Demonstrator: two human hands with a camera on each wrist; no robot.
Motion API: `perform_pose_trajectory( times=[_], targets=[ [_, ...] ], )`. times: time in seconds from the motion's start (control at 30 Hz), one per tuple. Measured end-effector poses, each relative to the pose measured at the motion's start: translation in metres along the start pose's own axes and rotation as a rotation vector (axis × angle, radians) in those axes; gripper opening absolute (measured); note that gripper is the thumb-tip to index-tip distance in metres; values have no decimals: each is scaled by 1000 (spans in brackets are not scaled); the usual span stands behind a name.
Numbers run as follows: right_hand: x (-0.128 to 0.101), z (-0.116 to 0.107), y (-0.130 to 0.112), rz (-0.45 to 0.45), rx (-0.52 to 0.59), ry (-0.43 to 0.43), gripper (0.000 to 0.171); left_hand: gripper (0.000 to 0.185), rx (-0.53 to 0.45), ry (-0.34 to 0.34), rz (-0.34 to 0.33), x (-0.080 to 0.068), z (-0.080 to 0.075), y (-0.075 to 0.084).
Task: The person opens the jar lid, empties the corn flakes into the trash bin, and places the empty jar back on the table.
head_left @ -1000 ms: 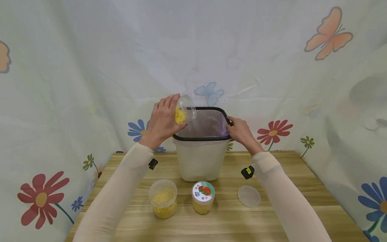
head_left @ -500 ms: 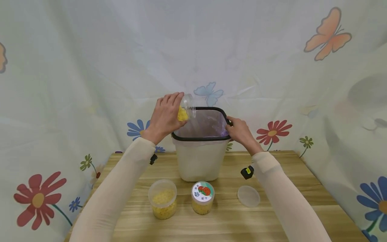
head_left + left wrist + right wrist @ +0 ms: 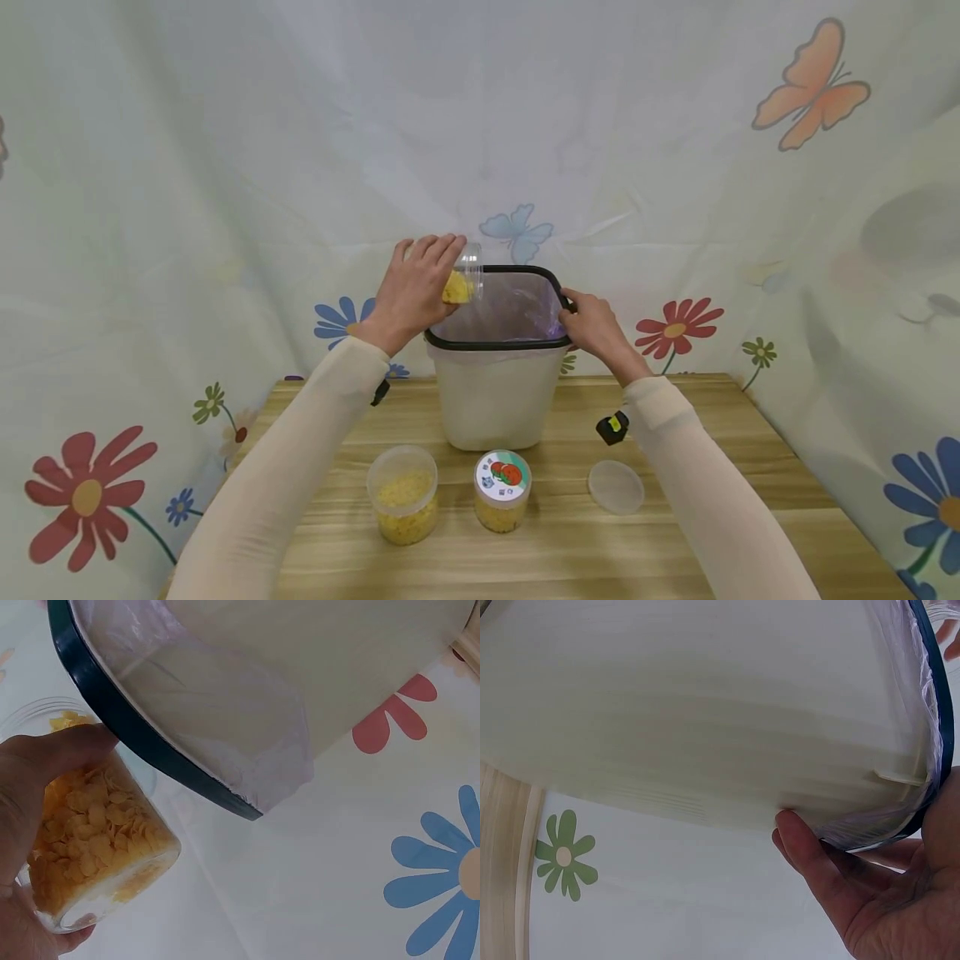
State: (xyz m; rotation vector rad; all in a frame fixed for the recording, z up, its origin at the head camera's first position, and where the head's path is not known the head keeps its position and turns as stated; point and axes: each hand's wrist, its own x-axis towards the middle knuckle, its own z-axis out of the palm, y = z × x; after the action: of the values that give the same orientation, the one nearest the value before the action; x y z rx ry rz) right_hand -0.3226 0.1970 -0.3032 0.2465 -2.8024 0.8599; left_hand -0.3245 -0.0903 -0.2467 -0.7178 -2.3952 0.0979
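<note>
Gripping a clear jar [image 3: 463,279] of yellow flakes, the left hand [image 3: 411,293] tilts it over the bin's [image 3: 495,392] dark rim. Right hand [image 3: 592,327] clasps the bin's far-right rim. On the table [image 3: 675,550]: open flake jar [image 3: 402,504], lidded jar [image 3: 502,490], loose lid [image 3: 617,487].

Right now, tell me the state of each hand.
Left hand: fingers curled round a tilted jar of yellow flakes.
Right hand: grips the bin rim.
</note>
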Motion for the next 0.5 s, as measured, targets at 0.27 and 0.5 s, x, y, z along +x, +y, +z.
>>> perform_pose_trajectory(
  times=[0.27,0.5],
  targets=[
    [-1,1,0,8,13,-4,53,93,43,7,23,2,5,0],
    [-1,2,-2,15,20,-6,54,91,96,18,51,0,7,0]
  ],
)
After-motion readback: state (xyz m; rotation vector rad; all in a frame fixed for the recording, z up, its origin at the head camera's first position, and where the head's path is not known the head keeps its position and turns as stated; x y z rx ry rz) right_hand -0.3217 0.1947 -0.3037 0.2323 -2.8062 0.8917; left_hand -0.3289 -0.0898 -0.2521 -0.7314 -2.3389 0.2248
